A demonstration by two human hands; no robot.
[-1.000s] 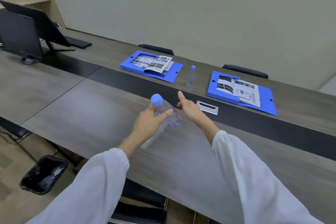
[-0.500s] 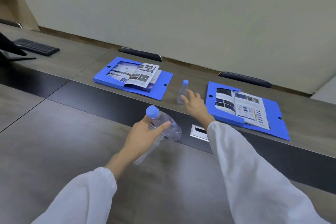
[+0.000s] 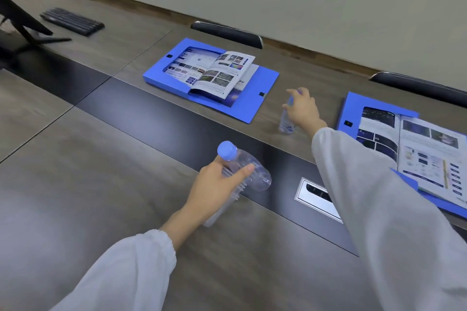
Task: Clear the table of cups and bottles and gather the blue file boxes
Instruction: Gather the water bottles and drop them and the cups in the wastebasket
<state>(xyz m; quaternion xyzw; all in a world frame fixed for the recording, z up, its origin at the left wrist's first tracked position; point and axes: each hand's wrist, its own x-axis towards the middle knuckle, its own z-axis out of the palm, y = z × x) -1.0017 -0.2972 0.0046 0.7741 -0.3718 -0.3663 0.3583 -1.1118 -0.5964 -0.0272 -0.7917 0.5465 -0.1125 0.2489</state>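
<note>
My left hand (image 3: 214, 189) grips an empty clear bottle (image 3: 249, 170) with a blue cap, tilted above the near half of the table; something clear and ribbed pokes out under that hand. My right hand (image 3: 302, 110) reaches across the dark centre strip and closes around the top of a second clear bottle (image 3: 286, 125), which stands upright on the far side. An open blue file box (image 3: 156, 76) with a booklet lies left of that bottle. Another open blue file box (image 3: 353, 106) with a booklet lies to its right, partly behind my right sleeve.
A metal cable hatch (image 3: 316, 195) sits in the dark strip by my right arm. A keyboard (image 3: 73, 21) and a monitor stand (image 3: 27, 30) are at the far left. Two black chair backs (image 3: 227, 34) line the table's far edge by the wall.
My right hand has stretched forward from beside the held bottle to the upright bottle and wrapped its top. The view has moved closer and rightwards. My left hand keeps its bottle.
</note>
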